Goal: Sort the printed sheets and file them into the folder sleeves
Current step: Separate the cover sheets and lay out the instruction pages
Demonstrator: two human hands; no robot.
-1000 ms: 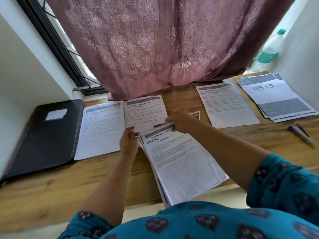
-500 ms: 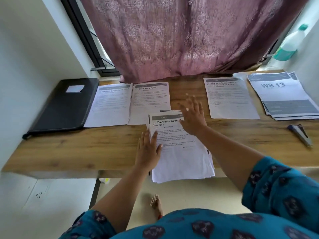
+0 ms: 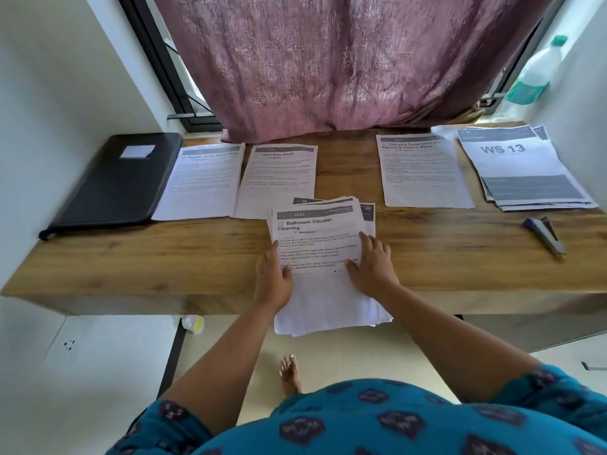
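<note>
We rest left hand (image 3: 274, 280) and right hand (image 3: 372, 267), fingers flat, on the sheet stack (image 3: 325, 257); it overhangs the tabletop (image 3: 460, 264) edge, could slide off.

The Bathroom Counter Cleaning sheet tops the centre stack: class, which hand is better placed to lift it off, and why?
Probably the right hand: its fingers lie flat on the Bathroom Counter Cleaning sheet near the right edge. The left hand steadies the stack's left edge, thumb on top.

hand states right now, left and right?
Left hand: open, fingers flat along the left edge of the white printed stack headed "Bathroom Counter Cleaning".
Right hand: open, spread flat on the same stack.
</note>
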